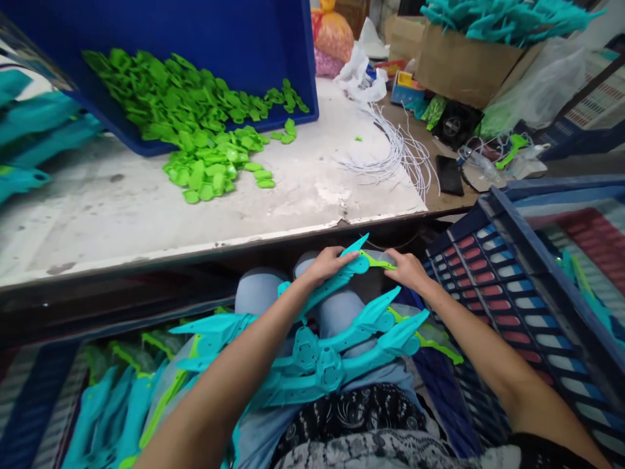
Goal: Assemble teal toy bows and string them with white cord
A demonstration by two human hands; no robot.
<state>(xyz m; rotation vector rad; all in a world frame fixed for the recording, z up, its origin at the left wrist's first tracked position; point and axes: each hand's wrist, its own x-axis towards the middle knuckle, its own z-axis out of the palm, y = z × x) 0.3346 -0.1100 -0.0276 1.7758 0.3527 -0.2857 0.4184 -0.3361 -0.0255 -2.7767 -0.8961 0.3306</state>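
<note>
My left hand (328,263) is closed round a teal plastic toy part (342,277), held over my knees just below the table edge. My right hand (408,268) pinches a thin green piece (378,262) that sits at the tip of that teal part. Several more teal parts (336,355) with green pieces attached lie across my lap. Both forearms reach forward from the bottom of the view.
A white worktable (122,208) carries a tipped blue bin (234,32) spilling small green pieces (205,130). White wires (395,156), a black phone (449,174) and a cardboard box (463,62) of teal parts are at the right. A blue crate (527,273) stands right; teal parts (107,404) fill a bin at lower left.
</note>
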